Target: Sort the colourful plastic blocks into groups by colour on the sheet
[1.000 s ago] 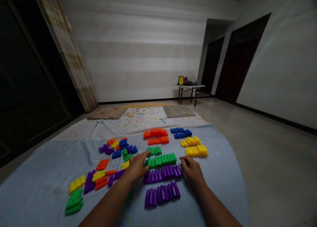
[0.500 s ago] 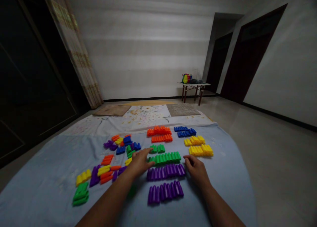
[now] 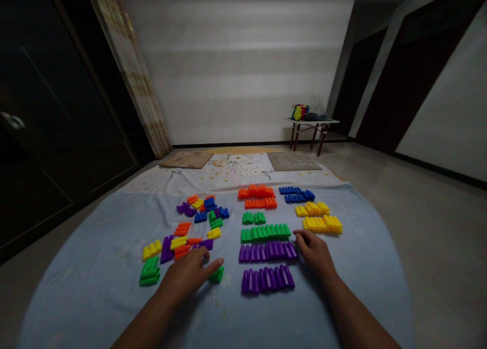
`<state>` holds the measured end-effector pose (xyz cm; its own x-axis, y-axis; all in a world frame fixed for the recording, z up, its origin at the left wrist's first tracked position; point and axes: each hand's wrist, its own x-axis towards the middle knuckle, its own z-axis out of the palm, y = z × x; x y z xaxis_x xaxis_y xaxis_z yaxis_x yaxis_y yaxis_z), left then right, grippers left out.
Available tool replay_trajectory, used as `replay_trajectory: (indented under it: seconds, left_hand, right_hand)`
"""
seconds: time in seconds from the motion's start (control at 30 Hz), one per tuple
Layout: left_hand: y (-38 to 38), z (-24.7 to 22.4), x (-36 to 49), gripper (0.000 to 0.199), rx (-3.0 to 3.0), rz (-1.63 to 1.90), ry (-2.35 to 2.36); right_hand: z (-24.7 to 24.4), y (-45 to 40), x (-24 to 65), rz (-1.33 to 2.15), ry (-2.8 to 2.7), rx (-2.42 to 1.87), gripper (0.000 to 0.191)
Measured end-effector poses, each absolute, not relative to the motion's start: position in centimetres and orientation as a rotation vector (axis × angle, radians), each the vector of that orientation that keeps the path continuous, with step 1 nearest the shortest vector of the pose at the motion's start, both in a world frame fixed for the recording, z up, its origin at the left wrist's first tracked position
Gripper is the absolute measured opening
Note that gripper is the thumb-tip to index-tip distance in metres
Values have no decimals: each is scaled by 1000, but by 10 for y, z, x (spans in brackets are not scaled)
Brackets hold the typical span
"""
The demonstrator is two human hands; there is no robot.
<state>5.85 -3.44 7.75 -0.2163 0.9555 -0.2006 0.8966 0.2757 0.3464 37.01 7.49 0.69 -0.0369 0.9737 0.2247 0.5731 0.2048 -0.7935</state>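
My left hand [image 3: 187, 274] is open above the cloth, its thumb stretched out to the right. Beside the thumb lies a green plastic block [image 3: 216, 275] of joined rounded tubes, partly covered by the hand. My right hand [image 3: 315, 251] rests with its fingers curled in, and nothing shows in them. It sits at the right end of a purple row [image 3: 262, 251] and a green row [image 3: 266, 233] of similar blocks. Another purple row [image 3: 268, 280] lies nearer to me. A short green row [image 3: 253, 218] is behind the long green one.
Left of the rows lies a mixed scatter of blocks, with orange [image 3: 183, 229], yellow [image 3: 152, 250] and green [image 3: 149, 272] ones. Farther back are orange [image 3: 260, 203], blue [image 3: 300, 197] and yellow rows [image 3: 322, 224]. A light blue cloth [image 3: 95, 268] covers the table.
My left hand has moved left and toward me, away from the green rows to the loose green block. My right hand stays beside the rows. The camera view has shifted left.
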Motion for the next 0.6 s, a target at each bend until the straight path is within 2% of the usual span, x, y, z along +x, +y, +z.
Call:
replay_trajectory:
  seconds: [0.2, 0.37, 0.53, 0.6]
  left_hand:
    - [-43, 72, 61, 36, 1777, 141, 2078]
    - [-42, 71, 56, 57, 1769, 177, 2047]
    - [-34, 69, 59, 43, 1812, 157, 2021]
    - [-24, 70, 62, 45, 1834, 238, 2006]
  right_hand:
    - [10, 74, 369, 648, -1724, -1449, 38]
    - [10, 74, 369, 630, -1732, -1454, 39]
    - [8, 75, 367, 633, -1720, -1431, 36]
    - [8, 75, 367, 646, -1717, -1422, 35]
